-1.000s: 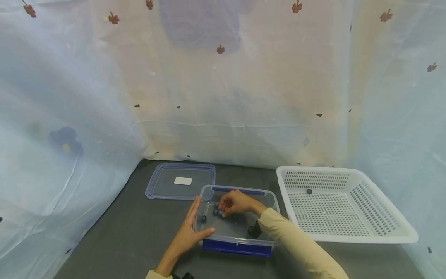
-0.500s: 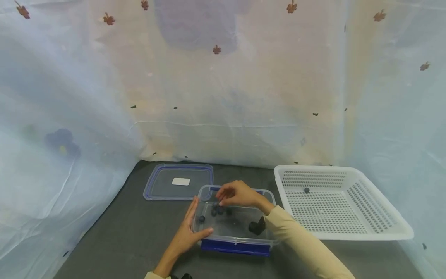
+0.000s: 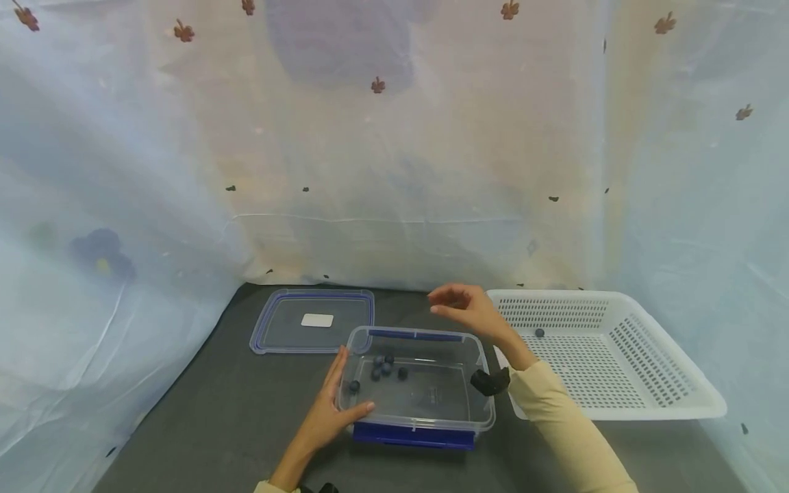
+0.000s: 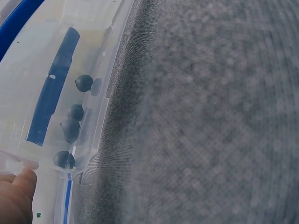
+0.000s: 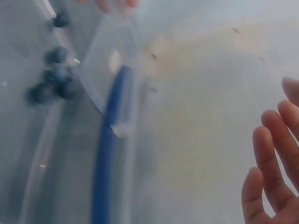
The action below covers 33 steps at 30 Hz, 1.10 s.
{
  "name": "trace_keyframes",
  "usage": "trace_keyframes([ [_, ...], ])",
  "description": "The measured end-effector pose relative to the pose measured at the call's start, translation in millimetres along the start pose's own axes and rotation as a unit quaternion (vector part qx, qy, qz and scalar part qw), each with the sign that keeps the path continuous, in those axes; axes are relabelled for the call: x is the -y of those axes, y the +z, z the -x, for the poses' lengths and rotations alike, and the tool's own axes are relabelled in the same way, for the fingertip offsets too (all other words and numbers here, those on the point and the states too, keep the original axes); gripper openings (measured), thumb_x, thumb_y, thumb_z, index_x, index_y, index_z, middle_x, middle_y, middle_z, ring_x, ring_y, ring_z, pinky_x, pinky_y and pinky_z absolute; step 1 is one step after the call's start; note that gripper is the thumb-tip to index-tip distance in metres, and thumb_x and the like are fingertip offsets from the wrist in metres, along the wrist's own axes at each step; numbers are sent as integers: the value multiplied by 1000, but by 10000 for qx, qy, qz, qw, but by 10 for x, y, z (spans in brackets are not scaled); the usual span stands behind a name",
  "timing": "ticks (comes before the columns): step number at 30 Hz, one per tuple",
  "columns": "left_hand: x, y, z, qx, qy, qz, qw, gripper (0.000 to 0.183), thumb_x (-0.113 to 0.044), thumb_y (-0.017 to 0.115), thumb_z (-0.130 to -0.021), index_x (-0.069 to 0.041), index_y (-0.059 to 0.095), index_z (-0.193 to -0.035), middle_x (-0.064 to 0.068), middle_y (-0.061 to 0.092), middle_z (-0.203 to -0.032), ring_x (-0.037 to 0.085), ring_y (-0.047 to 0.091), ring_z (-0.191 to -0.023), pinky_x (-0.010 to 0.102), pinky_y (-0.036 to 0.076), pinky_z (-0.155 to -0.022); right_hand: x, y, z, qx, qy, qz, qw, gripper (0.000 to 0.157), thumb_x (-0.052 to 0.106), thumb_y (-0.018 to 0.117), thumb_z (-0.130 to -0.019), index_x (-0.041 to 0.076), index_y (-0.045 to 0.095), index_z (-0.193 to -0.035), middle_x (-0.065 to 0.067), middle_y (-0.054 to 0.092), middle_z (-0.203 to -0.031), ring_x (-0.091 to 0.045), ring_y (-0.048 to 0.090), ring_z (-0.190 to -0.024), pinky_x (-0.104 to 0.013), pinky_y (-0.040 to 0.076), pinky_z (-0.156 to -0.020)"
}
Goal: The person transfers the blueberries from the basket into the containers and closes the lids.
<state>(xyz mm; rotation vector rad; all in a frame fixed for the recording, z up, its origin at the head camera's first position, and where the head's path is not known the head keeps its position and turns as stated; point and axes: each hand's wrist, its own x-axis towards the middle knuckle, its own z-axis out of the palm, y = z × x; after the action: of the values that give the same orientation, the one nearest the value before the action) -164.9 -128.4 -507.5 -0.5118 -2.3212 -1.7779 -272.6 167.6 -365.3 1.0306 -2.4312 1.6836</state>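
Note:
A clear plastic box [image 3: 425,404] with blue clips stands on the dark tabletop. Several blueberries [image 3: 385,369] lie in its left part, and the left wrist view shows some of these blueberries [image 4: 70,129] through the wall. My left hand [image 3: 329,411] rests against the box's left side, fingers along the rim and thumb over the near corner. Above the box's far right corner is my right hand [image 3: 470,311], its fingers loosely bent with nothing between them. In the right wrist view the same hand [image 5: 275,158] has its fingers spread, apart from everything.
A white perforated basket [image 3: 641,404] stands to the right, with one blueberry [image 3: 539,333] inside. The box's clear lid [image 3: 277,329], blue-edged with a white label, lies behind and left. A pale printed curtain [image 3: 394,253] closes off the back and sides.
My right hand has risen out of the box and moved right toward the basket, leaving blueberries in the box. My left hand stays at the box's left side.

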Motion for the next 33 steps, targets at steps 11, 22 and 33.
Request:
trace_keyframes([
  [11,-1,-12,6,1,61,-45,10000,105,-18,82,-76,-2,14,-155,13,7,-160,38,8,-143,59,13,-108,-237,-724,257,-2369,288,-236,9708,28,7,68,-91,-5,63,-117,-9,67,-109,-11,61,-97,-21,48,-83],
  [22,-36,-42,-53,79,-44,-21,10000,107,-21,82,-77,-4,12,-155,9,4,-161,36,6,-144,63,10,-108,-570,-1071,490,-4561,1190,511,8805,25,18,74,-88,4,70,-108,4,67,-98,-7,58,-88,-20,44,-78],
  [33,-58,-60,-23,65,-84,-67,9999,106,-22,81,-77,-2,12,-155,10,5,-161,35,6,-144,61,11,-109,-970,-1133,597,-4934,2474,900,8290,35,24,69,-91,0,66,-116,-6,64,-108,-7,54,-88,-21,44,-73],
])
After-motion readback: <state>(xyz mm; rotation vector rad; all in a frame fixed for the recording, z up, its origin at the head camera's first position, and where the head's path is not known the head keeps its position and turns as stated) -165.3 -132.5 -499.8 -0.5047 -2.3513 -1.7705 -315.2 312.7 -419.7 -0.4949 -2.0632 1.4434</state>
